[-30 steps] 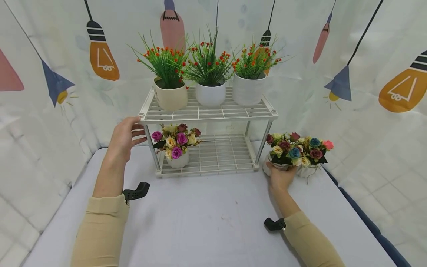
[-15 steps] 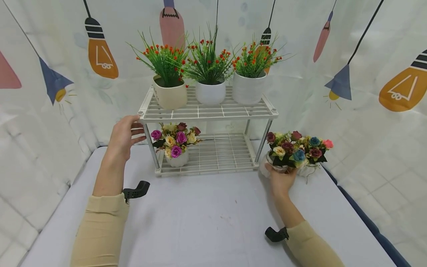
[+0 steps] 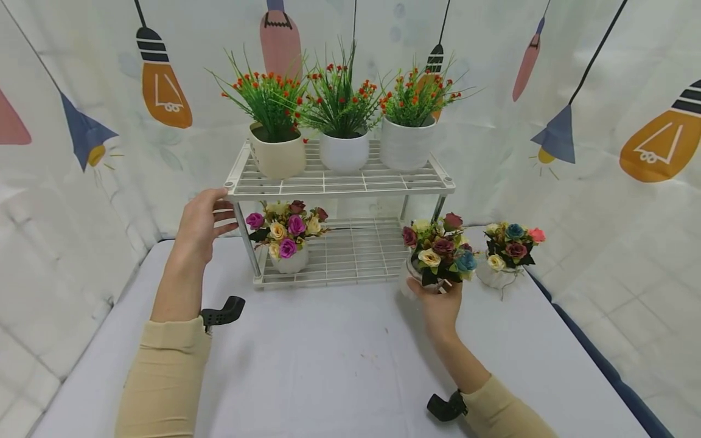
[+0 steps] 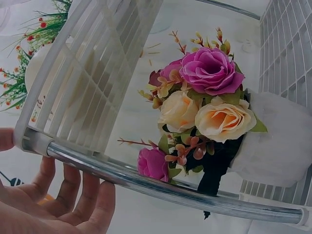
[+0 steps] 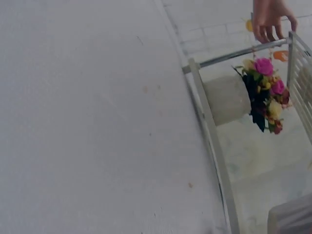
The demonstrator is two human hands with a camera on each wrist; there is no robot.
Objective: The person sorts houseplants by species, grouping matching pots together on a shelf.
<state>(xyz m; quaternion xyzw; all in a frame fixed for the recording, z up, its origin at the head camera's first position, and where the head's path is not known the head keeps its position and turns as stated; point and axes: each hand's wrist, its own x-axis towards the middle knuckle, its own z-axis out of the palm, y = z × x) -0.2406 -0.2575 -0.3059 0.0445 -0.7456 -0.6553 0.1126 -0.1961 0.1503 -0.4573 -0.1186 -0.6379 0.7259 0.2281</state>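
Observation:
My right hand (image 3: 439, 307) grips a white flowerpot (image 3: 408, 280) of maroon, cream and blue artificial roses, off the front right corner of a white two-tier wire rack (image 3: 339, 196). In the right wrist view only part of a pale pot (image 5: 292, 217) shows, at the bottom right. At the rack's left side my left hand (image 3: 198, 222) holds the upper front corner, thumb at the corner and fingers against the metal post (image 4: 131, 179). Inside, a white pot (image 3: 291, 261) of purple and cream roses (image 4: 212, 70) stands at the left of the lower shelf.
Three pots of grassy plants with red flowers, in a cream pot (image 3: 277, 159), a white pot (image 3: 344, 153) and another white pot (image 3: 406, 146), line the top shelf. Another rose pot (image 3: 495, 275) stands on the white-covered table (image 3: 306, 365) at right. A printed curtain (image 3: 493, 158) hangs behind.
My right hand has carried the rose pot left, away from the other rose pot and towards the rack's right post. My left hand stays at the rack corner.

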